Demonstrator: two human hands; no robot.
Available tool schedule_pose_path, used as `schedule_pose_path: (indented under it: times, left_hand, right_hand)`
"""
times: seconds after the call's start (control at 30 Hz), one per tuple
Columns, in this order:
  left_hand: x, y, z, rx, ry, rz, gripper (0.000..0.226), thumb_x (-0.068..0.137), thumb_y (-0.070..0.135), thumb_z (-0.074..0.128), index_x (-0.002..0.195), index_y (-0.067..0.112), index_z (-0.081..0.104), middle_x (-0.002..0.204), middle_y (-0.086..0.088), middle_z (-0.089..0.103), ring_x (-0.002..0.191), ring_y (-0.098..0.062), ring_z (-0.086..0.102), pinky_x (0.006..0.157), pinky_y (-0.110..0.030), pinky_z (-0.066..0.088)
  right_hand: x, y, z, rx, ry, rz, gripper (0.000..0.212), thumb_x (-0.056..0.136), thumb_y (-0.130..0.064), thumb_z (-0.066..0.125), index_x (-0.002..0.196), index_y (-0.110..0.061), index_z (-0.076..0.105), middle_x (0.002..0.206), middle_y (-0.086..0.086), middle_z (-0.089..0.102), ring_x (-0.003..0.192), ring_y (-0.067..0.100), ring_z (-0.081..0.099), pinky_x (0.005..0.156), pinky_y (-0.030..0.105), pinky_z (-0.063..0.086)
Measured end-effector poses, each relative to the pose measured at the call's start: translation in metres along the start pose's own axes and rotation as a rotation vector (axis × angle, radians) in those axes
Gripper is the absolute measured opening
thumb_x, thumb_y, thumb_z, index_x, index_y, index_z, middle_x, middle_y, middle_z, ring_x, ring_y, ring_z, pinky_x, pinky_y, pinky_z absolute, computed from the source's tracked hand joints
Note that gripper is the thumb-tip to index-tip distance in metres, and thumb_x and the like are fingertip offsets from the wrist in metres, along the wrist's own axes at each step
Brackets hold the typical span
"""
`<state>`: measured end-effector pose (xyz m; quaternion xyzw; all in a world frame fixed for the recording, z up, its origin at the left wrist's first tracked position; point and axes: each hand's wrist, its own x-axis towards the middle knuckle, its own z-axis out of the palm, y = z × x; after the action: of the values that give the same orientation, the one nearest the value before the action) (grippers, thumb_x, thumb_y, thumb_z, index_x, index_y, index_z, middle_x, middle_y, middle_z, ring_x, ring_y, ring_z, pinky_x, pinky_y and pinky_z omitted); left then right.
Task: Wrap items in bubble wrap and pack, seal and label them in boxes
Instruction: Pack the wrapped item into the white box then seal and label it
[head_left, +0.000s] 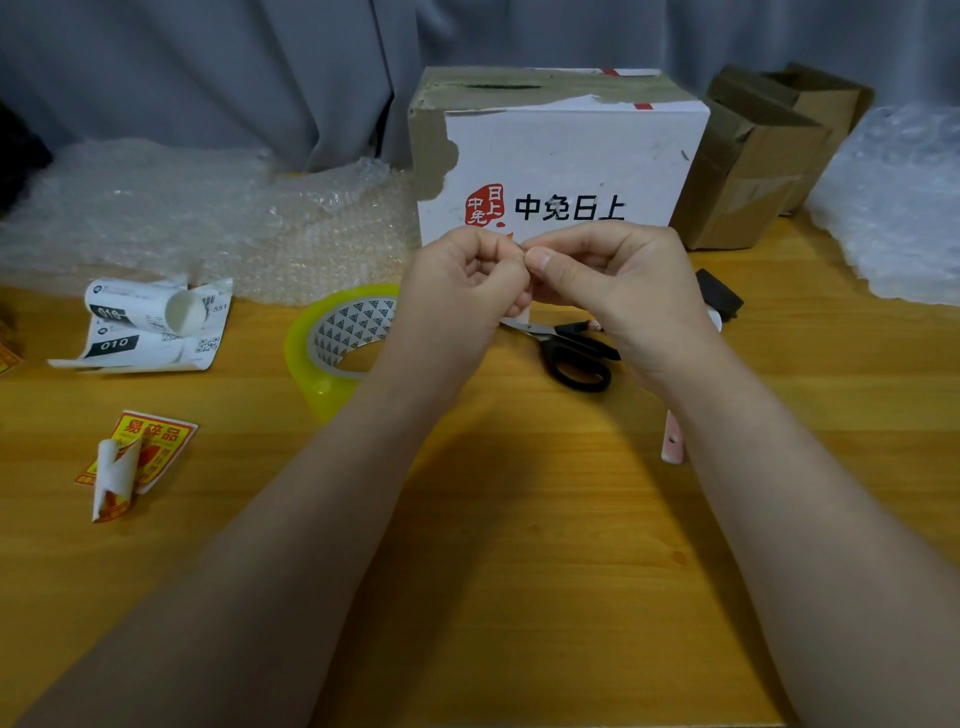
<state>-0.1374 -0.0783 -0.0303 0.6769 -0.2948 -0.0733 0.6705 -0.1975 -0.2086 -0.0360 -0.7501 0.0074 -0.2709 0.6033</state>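
While my left hand (462, 280) and right hand (608, 280) both pinch a small label (521, 313), I size it up.
Thin, limp, likely sticky: I'd grip only its corners.

left hand (460, 283): fingers curled, pinching | right hand (618, 280): curled, pinching | fingertips meeting

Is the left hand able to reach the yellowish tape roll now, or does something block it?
Probably yes: the tape roll lies uncovered close by the left forearm. But the left hand pinches a small piece together with the right hand, so it must let go first.
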Motion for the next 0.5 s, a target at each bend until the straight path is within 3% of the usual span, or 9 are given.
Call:
schedule_pose_path:
  times: [0.3, 0.5]
  left_hand:
    - [0.0006, -0.0022, 0.0003, 0.056, 0.0, 0.028, 0.019, 0.087, -0.003, 0.053, 0.076, 0.011, 0.059, 0.068, -0.006, 0.06, 0.067, -0.018, 0.055, 0.067, -0.028, 0.05]
    - [0.0007, -0.0036, 0.0017, 0.157, 0.008, 0.071, 0.005, 0.082, 0.005, 0.059, 0.079, 0.008, 0.061, 0.075, -0.027, 0.062, 0.071, -0.041, 0.057, 0.07, -0.046, 0.052]
  right_hand:
    - [-0.0018, -0.0039, 0.0012, -0.005, 0.009, 0.002, 0.01, 0.088, -0.001, 0.063, 0.089, -0.006, 0.072, 0.086, 0.008, 0.074, 0.083, 0.023, 0.072, 0.079, 0.031, 0.058]
    - [-0.0025, -0.0045, 0.005, -0.115, 0.07, -0.013, 0.011, 0.086, 0.0, 0.065, 0.082, -0.009, 0.07, 0.08, 0.005, 0.071, 0.077, 0.02, 0.071, 0.073, 0.032, 0.06]
